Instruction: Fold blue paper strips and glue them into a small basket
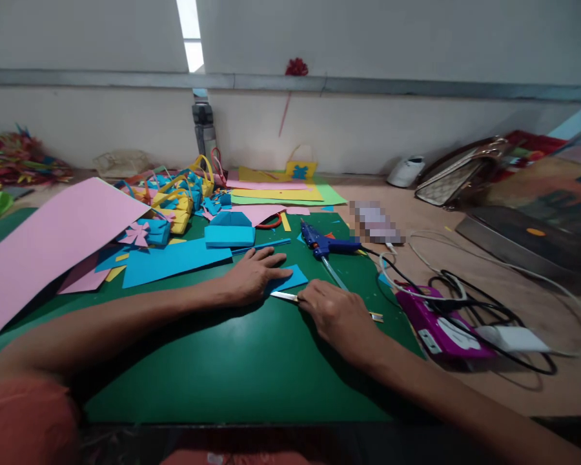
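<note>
The spread left hand (253,278) is pinning blue paper (294,278); the right hand (336,316) is gripping a cutter (285,296). Firm pressing should be helping.

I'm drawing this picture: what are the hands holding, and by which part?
The right hand holds a cutter by its handle. The left hand just presses on blue paper.

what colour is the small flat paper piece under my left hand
The small flat paper piece is bright blue, best seen in the head view.
</note>
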`<state>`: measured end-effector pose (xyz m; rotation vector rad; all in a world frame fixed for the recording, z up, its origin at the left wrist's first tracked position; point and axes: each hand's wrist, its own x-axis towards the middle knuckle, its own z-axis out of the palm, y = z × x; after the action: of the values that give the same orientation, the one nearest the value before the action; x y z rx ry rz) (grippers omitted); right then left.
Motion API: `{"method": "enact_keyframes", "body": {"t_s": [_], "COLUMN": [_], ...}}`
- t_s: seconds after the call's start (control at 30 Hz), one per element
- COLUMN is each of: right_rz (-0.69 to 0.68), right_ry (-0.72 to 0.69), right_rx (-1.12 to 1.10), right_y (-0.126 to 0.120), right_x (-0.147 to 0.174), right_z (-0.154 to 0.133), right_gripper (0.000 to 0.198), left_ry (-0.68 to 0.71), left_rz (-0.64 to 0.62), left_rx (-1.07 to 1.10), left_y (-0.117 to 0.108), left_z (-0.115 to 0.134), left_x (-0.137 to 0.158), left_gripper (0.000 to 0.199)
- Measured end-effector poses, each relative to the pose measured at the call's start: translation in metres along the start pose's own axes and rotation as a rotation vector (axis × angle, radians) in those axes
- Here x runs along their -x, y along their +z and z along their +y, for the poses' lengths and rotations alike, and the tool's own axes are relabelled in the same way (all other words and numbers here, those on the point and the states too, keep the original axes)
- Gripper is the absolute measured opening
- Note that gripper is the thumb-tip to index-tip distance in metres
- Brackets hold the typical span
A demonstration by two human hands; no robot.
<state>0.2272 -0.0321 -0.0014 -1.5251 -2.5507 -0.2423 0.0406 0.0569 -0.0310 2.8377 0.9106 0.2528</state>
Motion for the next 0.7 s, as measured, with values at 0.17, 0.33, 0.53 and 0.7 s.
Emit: {"method": "enact_keyframes", "body": {"t_s": [0.17, 0.33, 0.53, 0.7], "right_rz": [-0.05, -0.043, -0.021, -0.032], "right_ry": [0.034, 0.028, 0.01, -0.012], "right_rx": [-0.036, -0.058, -0.052, -0.077], "right_y": [-0.001, 0.0, 0.002, 0.003], "right_x": [-0.003, -0.002, -0.001, -0.002], "right_z": [0.011, 0.015, 0.015, 0.017], "right_gripper": [0.012, 0.015, 0.018, 0.019], "left_ry": [-0.129, -0.035, 0.221, 0.2], "left_rz": [0.035, 0.035, -0.017, -0.08], "left_rx": [-0.018, 0.042, 0.012, 0.056], "left_y": [0.003, -0.007, -0.015, -0.011], "left_z": [0.016, 0.004, -0.015, -0.023], "left_x": [-0.013, -0.006, 0.031, 0.039], "left_gripper": [0.049, 0.044, 0.04, 0.044]}}
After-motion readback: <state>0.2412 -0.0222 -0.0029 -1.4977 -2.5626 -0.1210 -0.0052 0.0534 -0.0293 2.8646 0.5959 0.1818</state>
